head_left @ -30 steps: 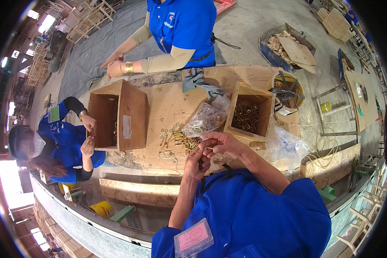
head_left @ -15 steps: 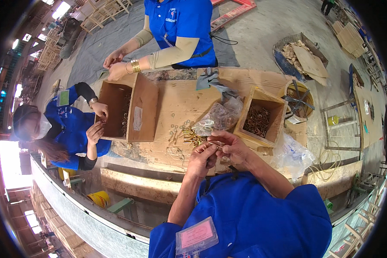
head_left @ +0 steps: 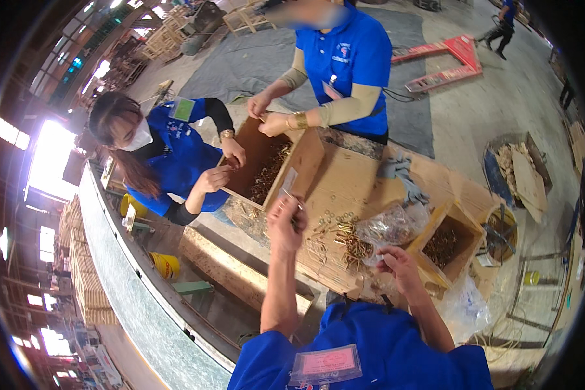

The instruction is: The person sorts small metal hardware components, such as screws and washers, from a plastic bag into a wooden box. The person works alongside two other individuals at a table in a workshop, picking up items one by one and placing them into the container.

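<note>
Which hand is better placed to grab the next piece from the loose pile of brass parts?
Right, probably. The right hand hangs open just beside the pile of brass parts on the table. The left hand is raised near the big cardboard box, its fingers pinching a thin pin.

A wide workshop hall is stretching out around a wooden workbench (head_left: 364,175). A grey concrete floor (head_left: 500,97) is running off toward the far side, with a dark grey mat (head_left: 240,65) lying across part of it. A red pallet jack (head_left: 448,58) is resting on the concrete. Stacks of pale wooden frames (head_left: 169,39) are standing along the far wall, and more are piling up at the left (head_left: 84,286). Bright daylight is pouring in through windows (head_left: 45,162) on the left, washing that side out.
</note>
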The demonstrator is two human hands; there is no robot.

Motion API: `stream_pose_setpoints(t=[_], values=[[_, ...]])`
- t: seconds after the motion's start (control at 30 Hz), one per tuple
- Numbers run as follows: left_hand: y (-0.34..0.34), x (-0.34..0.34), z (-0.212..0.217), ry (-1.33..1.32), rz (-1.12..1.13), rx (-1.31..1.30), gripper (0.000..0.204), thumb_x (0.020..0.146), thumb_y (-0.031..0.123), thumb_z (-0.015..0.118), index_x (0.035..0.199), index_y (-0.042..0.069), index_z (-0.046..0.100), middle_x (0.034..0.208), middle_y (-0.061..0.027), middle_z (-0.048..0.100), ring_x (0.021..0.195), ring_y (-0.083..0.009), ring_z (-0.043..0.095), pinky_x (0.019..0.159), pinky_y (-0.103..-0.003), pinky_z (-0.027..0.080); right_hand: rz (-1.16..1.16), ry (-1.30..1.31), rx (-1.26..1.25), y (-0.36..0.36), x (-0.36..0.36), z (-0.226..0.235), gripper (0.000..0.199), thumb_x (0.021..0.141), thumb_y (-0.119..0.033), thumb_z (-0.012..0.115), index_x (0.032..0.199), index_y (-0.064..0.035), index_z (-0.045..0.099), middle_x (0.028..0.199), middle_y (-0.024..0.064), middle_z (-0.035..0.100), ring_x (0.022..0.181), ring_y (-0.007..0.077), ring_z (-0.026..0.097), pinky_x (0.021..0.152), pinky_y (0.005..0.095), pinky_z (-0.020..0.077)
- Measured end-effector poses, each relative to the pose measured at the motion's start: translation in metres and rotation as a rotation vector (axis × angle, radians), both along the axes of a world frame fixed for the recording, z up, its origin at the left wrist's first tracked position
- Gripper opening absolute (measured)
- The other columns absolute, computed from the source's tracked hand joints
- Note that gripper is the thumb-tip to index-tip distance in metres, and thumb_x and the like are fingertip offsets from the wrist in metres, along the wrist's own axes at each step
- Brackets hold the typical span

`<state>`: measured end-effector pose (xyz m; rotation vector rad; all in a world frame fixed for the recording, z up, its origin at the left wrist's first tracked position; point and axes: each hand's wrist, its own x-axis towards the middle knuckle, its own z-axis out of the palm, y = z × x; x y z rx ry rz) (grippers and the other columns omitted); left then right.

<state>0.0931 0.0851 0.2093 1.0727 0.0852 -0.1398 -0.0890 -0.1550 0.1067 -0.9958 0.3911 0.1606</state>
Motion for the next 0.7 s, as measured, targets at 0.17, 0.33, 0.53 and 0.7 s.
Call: stream_pose_setpoints(t=[0.17,0.33,0.53,0.7], values=[[0.063,0.119,0.001,-0.099,0.088,0.676,0.02,0.089,0.019,0.066,0.076,0.005,0.06,0.059,0.0061,0.047,0.048,-0.0026,0.038,0.043,-0.023,0.027,0.026,0.014,-0.069,-0.003,0.006,-0.001,0.022,0.098,-0.015,0.057,0.116,-0.0028,0.062,0.113,0.007,0.066,0.086,0.0139,0.065,0.079,0.0305,0.0542],[0.088,0.202,-0.063,0.096,-0.242,1.009,0.021,0.084,0.02,0.069,0.077,0.002,0.065,0.06,0.0004,0.051,0.049,-0.0089,0.043,0.046,-0.029,0.033,-0.001,0.031,-0.126,-0.005,0.02,-0.008,0.021,0.096,-0.014,0.059,0.113,-0.002,0.063,0.108,0.007,0.067,0.086,0.0139,0.065,0.078,0.0302,0.0534],[0.071,0.255,-0.115,-0.005,-0.562,1.415,0.033,0.087,0.029,0.062,0.112,0.01,0.071,0.102,-0.0196,0.071,0.091,-0.0329,0.068,0.083,-0.044,0.052,-0.076,0.04,-0.212,-0.016,0.02,-0.006,0.026,0.095,-0.013,0.061,0.117,0.0003,0.064,0.099,0.0042,0.067,0.086,0.0101,0.062,0.078,0.0252,0.0505],[0.058,0.248,-0.124,-0.006,-0.758,1.787,0.033,0.088,0.029,0.061,0.112,0.008,0.071,0.102,-0.02,0.071,0.091,-0.0327,0.068,0.082,-0.043,0.053,-0.06,0.066,-0.235,-0.04,0.001,0.011,0.026,0.095,-0.015,0.063,0.117,-0.0019,0.065,0.094,0.0009,0.067,0.084,0.0074,0.06,0.076,0.0236,0.0499]])
